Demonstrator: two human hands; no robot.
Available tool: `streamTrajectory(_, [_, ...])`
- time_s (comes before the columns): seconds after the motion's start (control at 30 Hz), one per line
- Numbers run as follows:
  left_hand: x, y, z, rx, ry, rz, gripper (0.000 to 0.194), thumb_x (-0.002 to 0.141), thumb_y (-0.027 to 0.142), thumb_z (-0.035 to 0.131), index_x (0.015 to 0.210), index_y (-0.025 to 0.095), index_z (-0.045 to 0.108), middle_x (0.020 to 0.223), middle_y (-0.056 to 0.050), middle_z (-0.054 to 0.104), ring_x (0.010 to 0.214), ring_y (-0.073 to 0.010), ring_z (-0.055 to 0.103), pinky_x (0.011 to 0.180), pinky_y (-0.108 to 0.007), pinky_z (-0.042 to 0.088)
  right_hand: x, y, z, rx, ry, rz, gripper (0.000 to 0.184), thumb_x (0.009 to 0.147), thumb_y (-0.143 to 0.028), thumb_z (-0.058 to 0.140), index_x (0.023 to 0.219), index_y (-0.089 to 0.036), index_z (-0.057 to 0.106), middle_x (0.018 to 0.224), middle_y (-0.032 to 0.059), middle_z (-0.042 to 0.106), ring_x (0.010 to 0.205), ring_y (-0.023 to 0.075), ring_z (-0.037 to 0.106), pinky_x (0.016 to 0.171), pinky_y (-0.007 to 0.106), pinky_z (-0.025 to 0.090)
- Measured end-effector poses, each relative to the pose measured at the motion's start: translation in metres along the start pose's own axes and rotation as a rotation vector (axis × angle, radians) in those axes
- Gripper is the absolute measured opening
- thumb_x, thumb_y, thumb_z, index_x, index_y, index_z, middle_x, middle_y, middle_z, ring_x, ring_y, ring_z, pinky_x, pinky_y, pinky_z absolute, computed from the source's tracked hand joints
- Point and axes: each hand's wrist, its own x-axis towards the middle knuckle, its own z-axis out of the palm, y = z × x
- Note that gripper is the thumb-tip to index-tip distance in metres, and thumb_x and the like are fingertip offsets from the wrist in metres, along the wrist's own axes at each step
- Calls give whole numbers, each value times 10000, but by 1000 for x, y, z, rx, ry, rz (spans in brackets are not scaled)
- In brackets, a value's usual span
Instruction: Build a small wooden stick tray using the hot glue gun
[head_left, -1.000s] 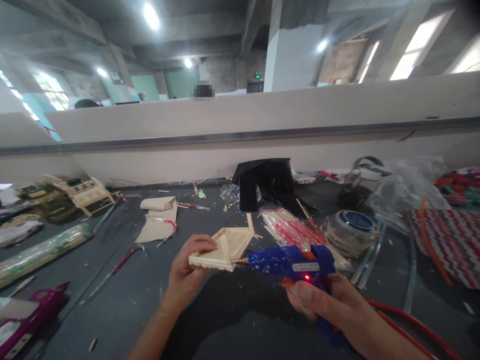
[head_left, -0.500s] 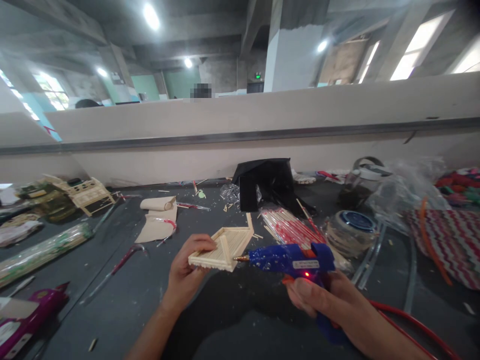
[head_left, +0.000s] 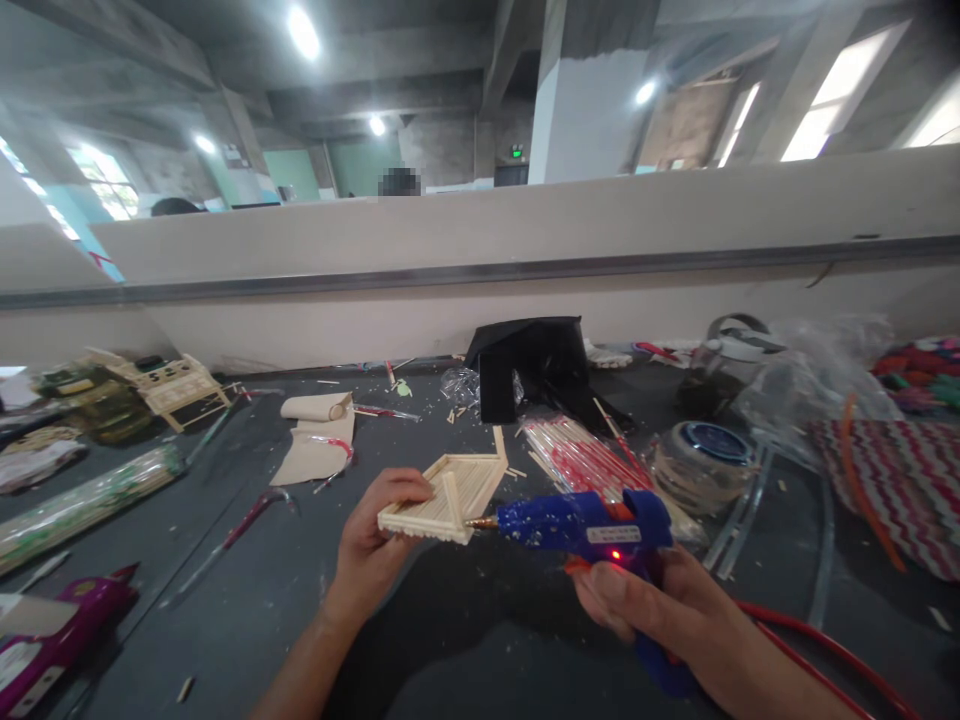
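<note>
My left hand [head_left: 384, 530] is closed on the left end of a small wooden stick model [head_left: 472, 480], a flat panel of thin sticks with raised edges. One stick stands up at its far right corner. My right hand [head_left: 660, 610] grips a blue hot glue gun [head_left: 577, 522] by the handle, and a red light glows on its side. The gun's brass-coloured nozzle [head_left: 482, 523] points left and meets the model's near right corner, or almost; whether it touches I cannot tell.
Packs of sticks in red-printed wrap [head_left: 581, 455], a lidded jar [head_left: 701, 460] and clear glue sticks [head_left: 739, 515] lie to the right. A beige paper roll [head_left: 315, 425], a wooden stick model chair [head_left: 180, 390] and a purple device [head_left: 67, 640] are left. Black cloth [head_left: 540, 365] sits behind.
The glue gun has dipped very slightly, its nozzle staying by the model's near right corner. My left hand and the model have barely moved.
</note>
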Motion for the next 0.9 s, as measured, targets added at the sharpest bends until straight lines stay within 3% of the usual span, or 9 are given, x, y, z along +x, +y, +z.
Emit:
streamTrajectory(0.27, [2,4,0,5,13,-14,127,817,249,598,925,199,640,943,-75,598,907,-214,566,794,-333,450,-2,0,2,19,-45,63,456,795,-598,542,587,-200,465,581,-19,398,550,113,341,512,228,349])
streamTrajectory(0.67, [1,3,-1,-2,40,14,127,811,252,612,923,206,650,956,-76,607,893,-198,572,778,-319,461,2,-2,3,105,-112,75,511,809,-653,460,584,-198,398,567,-32,344,537,108,302,507,254,250])
streamTrajectory(0.9, [1,4,0,6,44,7,127,807,246,611,915,195,653,948,-82,612,886,-205,577,770,-324,463,3,5,1,44,-97,33,495,839,-602,476,569,-190,426,572,-29,368,558,107,324,533,249,293])
